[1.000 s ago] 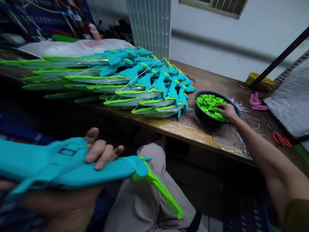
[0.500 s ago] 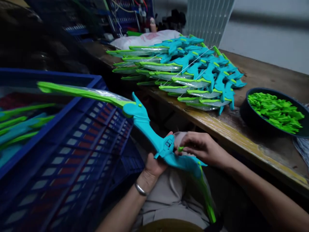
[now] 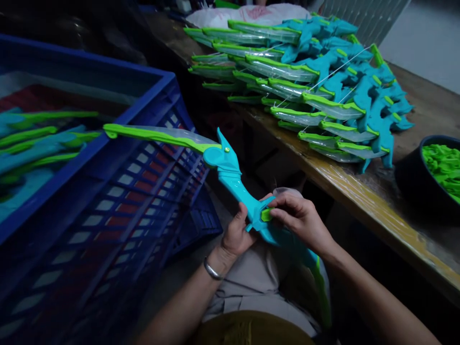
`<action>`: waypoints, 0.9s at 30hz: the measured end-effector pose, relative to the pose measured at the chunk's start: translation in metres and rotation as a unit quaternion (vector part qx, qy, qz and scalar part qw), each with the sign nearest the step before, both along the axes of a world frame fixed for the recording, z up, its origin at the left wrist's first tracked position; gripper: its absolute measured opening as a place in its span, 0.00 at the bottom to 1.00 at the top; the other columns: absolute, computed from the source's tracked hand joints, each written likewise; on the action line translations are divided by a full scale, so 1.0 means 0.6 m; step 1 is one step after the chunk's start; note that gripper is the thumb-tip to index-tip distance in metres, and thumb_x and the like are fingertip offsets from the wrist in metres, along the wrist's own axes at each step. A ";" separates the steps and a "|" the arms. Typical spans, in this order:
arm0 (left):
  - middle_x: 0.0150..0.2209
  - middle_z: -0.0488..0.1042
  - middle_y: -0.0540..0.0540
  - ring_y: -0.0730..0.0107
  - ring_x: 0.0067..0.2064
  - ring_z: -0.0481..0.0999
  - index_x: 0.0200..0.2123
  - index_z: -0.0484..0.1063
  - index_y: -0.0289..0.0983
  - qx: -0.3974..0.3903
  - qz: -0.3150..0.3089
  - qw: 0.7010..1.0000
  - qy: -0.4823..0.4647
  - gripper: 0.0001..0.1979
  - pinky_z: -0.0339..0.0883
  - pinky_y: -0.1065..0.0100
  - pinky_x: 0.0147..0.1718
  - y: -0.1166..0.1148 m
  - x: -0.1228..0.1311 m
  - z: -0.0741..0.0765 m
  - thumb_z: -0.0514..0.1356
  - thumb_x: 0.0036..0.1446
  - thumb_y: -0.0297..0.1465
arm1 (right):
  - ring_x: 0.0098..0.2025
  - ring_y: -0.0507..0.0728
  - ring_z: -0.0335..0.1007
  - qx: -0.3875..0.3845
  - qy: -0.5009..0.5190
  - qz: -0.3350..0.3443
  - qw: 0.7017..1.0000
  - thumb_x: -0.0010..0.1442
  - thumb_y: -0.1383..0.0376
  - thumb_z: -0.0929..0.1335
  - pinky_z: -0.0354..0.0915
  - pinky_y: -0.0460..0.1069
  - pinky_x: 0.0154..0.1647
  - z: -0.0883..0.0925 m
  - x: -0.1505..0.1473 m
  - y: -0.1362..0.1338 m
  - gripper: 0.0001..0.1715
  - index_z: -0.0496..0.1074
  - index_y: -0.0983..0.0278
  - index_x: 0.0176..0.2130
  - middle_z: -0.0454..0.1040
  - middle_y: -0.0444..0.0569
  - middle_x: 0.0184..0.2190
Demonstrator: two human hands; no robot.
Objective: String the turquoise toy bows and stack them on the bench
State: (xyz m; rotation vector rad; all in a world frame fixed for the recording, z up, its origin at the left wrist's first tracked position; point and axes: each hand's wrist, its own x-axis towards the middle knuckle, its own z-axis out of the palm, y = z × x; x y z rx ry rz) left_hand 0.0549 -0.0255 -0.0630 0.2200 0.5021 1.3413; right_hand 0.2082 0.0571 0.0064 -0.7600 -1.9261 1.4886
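A toy bow (image 3: 230,182) with a turquoise grip and lime-green limbs lies slantwise over my lap. My left hand (image 3: 237,235) is closed around its middle from below, with the thumb on the near side. In the fingertips of my right hand (image 3: 300,215) is a small green plastic piece (image 3: 266,214), pinched against the slot area at the bow's centre. Whether it sits fully in the slot I cannot tell. The bow's lower limb (image 3: 322,287) hangs down past my right wrist, blurred and dim.
On the left stands a blue plastic crate (image 3: 143,105) with more bow parts (image 3: 43,143) in it. A pile of bows (image 3: 316,86) covers much of the wooden table (image 3: 377,211). To its right is a dark bowl (image 3: 409,167) of small green pieces (image 3: 443,165). A white sack (image 3: 247,15) lies behind.
My right hand has brought the green piece from beside the bow onto its centre, where the slot showed before. The view has shifted, so table and bowl appear farther right.
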 end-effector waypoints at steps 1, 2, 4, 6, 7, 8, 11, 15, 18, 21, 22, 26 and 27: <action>0.61 0.76 0.34 0.39 0.70 0.63 0.61 0.73 0.32 -0.001 0.001 1.000 0.007 0.43 0.51 0.46 0.71 0.001 -0.001 0.000 0.68 0.53 0.57 | 0.37 0.54 0.73 0.018 -0.003 -0.007 1.000 0.66 0.64 0.72 0.67 0.48 0.38 -0.003 -0.001 0.000 0.03 0.78 0.61 0.38 0.76 0.45 0.35; 0.61 0.76 0.34 0.39 0.70 0.63 0.61 0.73 0.32 -0.002 0.003 1.000 0.012 0.43 0.51 0.46 0.71 0.001 -0.001 0.000 0.68 0.53 0.58 | 0.37 0.54 0.73 0.039 -0.008 -0.014 0.999 0.66 0.64 0.72 0.67 0.48 0.39 -0.006 -0.001 0.000 0.03 0.78 0.61 0.38 0.76 0.45 0.35; 0.61 0.76 0.34 0.40 0.70 0.62 0.61 0.74 0.32 0.000 0.005 1.000 0.021 0.43 0.52 0.46 0.71 0.002 -0.002 0.000 0.67 0.53 0.58 | 0.38 0.55 0.73 0.077 -0.021 -0.026 0.996 0.66 0.65 0.72 0.67 0.48 0.40 -0.012 -0.001 -0.001 0.02 0.79 0.61 0.40 0.76 0.46 0.35; 0.61 0.76 0.34 0.40 0.70 0.63 0.61 0.74 0.33 0.004 0.000 1.000 0.028 0.43 0.52 0.46 0.71 0.001 -0.003 0.000 0.67 0.53 0.59 | 0.39 0.55 0.73 0.106 -0.030 -0.033 0.993 0.67 0.66 0.72 0.67 0.49 0.41 -0.016 0.000 -0.004 0.03 0.79 0.60 0.42 0.76 0.46 0.36; 0.61 0.76 0.35 0.41 0.70 0.63 0.61 0.75 0.34 0.005 -0.004 0.999 0.032 0.42 0.52 0.46 0.71 0.001 -0.003 0.000 0.67 0.53 0.59 | 0.39 0.55 0.72 0.117 -0.034 -0.034 0.992 0.68 0.66 0.71 0.67 0.49 0.41 -0.017 0.000 -0.006 0.04 0.79 0.60 0.42 0.76 0.46 0.35; 0.61 0.76 0.35 0.41 0.70 0.64 0.60 0.75 0.35 0.005 -0.008 0.999 0.037 0.42 0.53 0.46 0.71 0.001 -0.003 0.000 0.66 0.53 0.59 | 0.38 0.55 0.72 0.129 -0.039 -0.036 0.990 0.68 0.67 0.71 0.66 0.49 0.40 -0.017 0.001 -0.008 0.04 0.78 0.60 0.43 0.75 0.46 0.35; 0.60 0.77 0.36 0.40 0.69 0.66 0.58 0.77 0.35 0.005 -0.010 0.997 0.082 0.40 0.54 0.46 0.70 0.000 -0.001 0.000 0.67 0.53 0.59 | 0.40 0.55 0.71 0.154 -0.052 -0.043 0.986 0.68 0.68 0.70 0.67 0.49 0.39 -0.014 0.001 -0.015 0.05 0.78 0.60 0.43 0.72 0.47 0.37; 0.60 0.77 0.38 0.42 0.66 0.69 0.58 0.78 0.36 0.019 -0.012 0.979 0.205 0.31 0.58 0.49 0.68 -0.003 -0.002 0.004 0.72 0.56 0.45 | 0.46 0.57 0.70 0.152 -0.066 -0.050 0.985 0.68 0.66 0.70 0.69 0.51 0.45 -0.013 0.009 -0.016 0.05 0.75 0.59 0.45 0.70 0.50 0.44; 0.61 0.76 0.40 0.44 0.65 0.71 0.61 0.75 0.39 0.006 -0.037 0.960 0.277 0.30 0.61 0.50 0.66 -0.007 -0.011 0.007 0.72 0.56 0.40 | 0.54 0.61 0.70 0.136 -0.092 -0.047 0.985 0.66 0.62 0.71 0.68 0.55 0.55 -0.016 0.021 -0.003 0.16 0.71 0.60 0.53 0.71 0.53 0.51; 0.57 0.79 0.41 0.46 0.61 0.74 0.58 0.78 0.39 0.001 -0.076 0.938 0.337 0.28 0.65 0.51 0.63 -0.011 -0.018 0.005 0.72 0.55 0.39 | 0.56 0.63 0.71 0.080 -0.138 0.024 0.987 0.65 0.58 0.73 0.68 0.57 0.57 -0.018 0.031 0.015 0.22 0.72 0.62 0.55 0.73 0.55 0.53; 0.54 0.81 0.41 0.46 0.57 0.76 0.55 0.80 0.38 -0.002 -0.083 0.935 0.345 0.25 0.67 0.52 0.60 -0.012 -0.018 0.004 0.72 0.54 0.39 | 0.54 0.63 0.72 0.062 -0.151 0.047 0.985 0.64 0.58 0.73 0.68 0.57 0.56 -0.019 0.033 0.020 0.20 0.73 0.62 0.54 0.74 0.54 0.51; 0.39 0.83 0.42 0.55 0.39 0.79 0.41 0.84 0.35 -0.036 -0.069 0.949 0.305 0.17 0.74 0.56 0.44 -0.009 -0.005 -0.004 0.73 0.50 0.38 | 0.44 0.60 0.73 0.013 -0.172 0.050 0.984 0.61 0.59 0.75 0.69 0.54 0.44 -0.024 0.032 0.033 0.16 0.76 0.63 0.46 0.76 0.50 0.42; 0.37 0.83 0.43 0.56 0.37 0.79 0.39 0.84 0.35 -0.042 -0.062 0.954 0.290 0.16 0.74 0.57 0.42 -0.007 -0.001 -0.005 0.74 0.49 0.37 | 0.42 0.59 0.73 0.006 -0.173 0.044 0.984 0.60 0.60 0.75 0.69 0.53 0.42 -0.026 0.031 0.034 0.16 0.75 0.63 0.46 0.76 0.50 0.41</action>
